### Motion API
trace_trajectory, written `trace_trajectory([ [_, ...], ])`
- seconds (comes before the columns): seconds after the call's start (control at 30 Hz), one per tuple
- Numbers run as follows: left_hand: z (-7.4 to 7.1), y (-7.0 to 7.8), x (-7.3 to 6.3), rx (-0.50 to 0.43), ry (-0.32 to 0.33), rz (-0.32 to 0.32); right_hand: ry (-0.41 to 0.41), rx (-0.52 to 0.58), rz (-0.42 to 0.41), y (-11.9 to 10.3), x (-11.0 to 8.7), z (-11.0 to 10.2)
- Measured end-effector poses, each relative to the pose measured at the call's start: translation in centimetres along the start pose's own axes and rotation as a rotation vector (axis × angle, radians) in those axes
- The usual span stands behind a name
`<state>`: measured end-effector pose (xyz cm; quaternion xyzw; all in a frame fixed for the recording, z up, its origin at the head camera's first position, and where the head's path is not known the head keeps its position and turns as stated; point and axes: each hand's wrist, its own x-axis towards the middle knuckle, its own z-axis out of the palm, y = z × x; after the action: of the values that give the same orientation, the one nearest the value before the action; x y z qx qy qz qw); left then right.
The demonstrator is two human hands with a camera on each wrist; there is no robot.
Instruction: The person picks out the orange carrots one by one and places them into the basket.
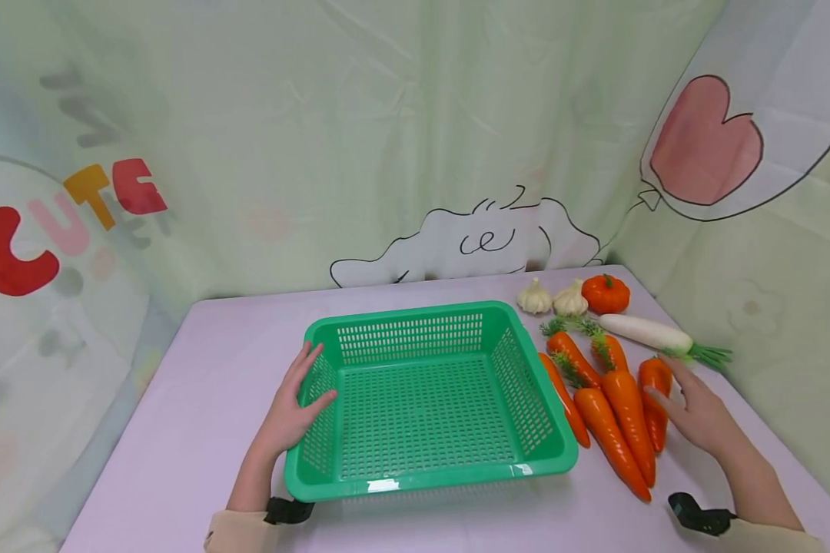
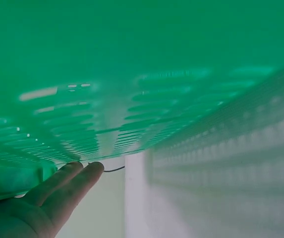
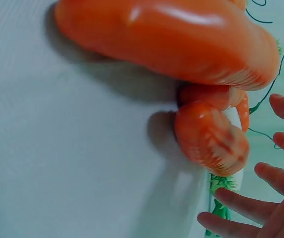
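Green basket [image 1: 422,418]: standing in the centre. Left hand [image 1: 292,415]: resting straight-fingered at its left rim, firmness of contact unclear. Right hand [image 1: 700,411]: hovering, fingers spread, gripping nothing. Rightmost carrot [image 1: 657,428]: lying just left of that nearer hand, long axis running roughly near to far.
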<state>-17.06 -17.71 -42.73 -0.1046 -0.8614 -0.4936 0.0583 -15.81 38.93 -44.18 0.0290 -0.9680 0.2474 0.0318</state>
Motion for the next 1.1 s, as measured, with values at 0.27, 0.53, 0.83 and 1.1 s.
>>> trace_trajectory([
  [0.27,-0.1,-0.1,0.1,-0.028,0.001,0.002,-0.028,0.023,-0.003,0.5,0.4,0.4],
  [0.53,0.0,-0.2,0.1,-0.034,-0.004,0.001,-0.038,0.016,-0.008,0.5,0.4,0.5],
  [0.83,0.0,-0.3,-0.1,-0.017,-0.005,-0.003,-0.049,0.021,0.013,0.5,0.8,0.7],
  [1.1,0.0,-0.3,-0.1,-0.013,-0.003,0.015,-0.101,0.045,0.079,0.3,1.4,-0.2],
])
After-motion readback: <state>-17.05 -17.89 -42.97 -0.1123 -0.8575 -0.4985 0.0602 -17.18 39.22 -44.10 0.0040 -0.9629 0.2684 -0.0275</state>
